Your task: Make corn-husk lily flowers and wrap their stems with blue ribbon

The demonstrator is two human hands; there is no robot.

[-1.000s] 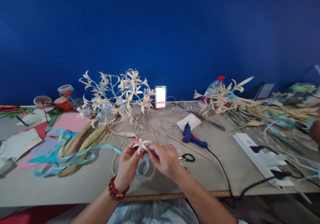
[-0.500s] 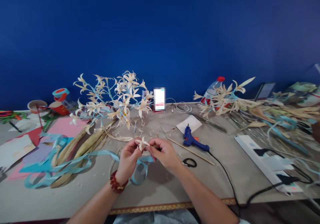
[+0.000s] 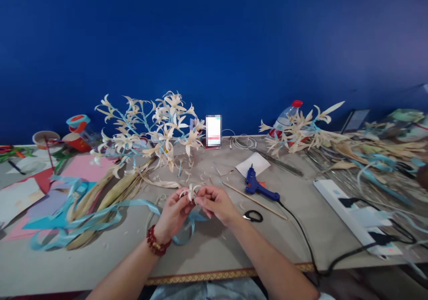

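Observation:
A small cream-coloured handmade flower (image 3: pixel 191 193) with curled petals is pinched between my two hands, above the middle of the table. My left hand (image 3: pixel 174 213), with a red bead bracelet at the wrist, is closed on the flower's left side. From the right, my right hand (image 3: pixel 216 204) grips it near its base with thumb and fingertips. The flower's lower part is hidden by my fingers. Light blue ribbon (image 3: pixel 133 204) trails from under my hands to the left, forming loops on the tabletop.
Behind my hands stand branches of cream flowers (image 3: pixel 174 121) and a lit phone (image 3: pixel 213 130). To the right lie a blue glue gun (image 3: pixel 259 186), a thin stick (image 3: pixel 256 200), black-handled scissors (image 3: pixel 254 216) and a white power strip (image 3: pixel 347 217). Dried husks (image 3: pixel 123 188) and coloured paper (image 3: pixel 83 168) lie left.
The flower has been turned between my fingers, so its petals now point more upward. Both hands stay in nearly the same place, and the view has shifted slightly.

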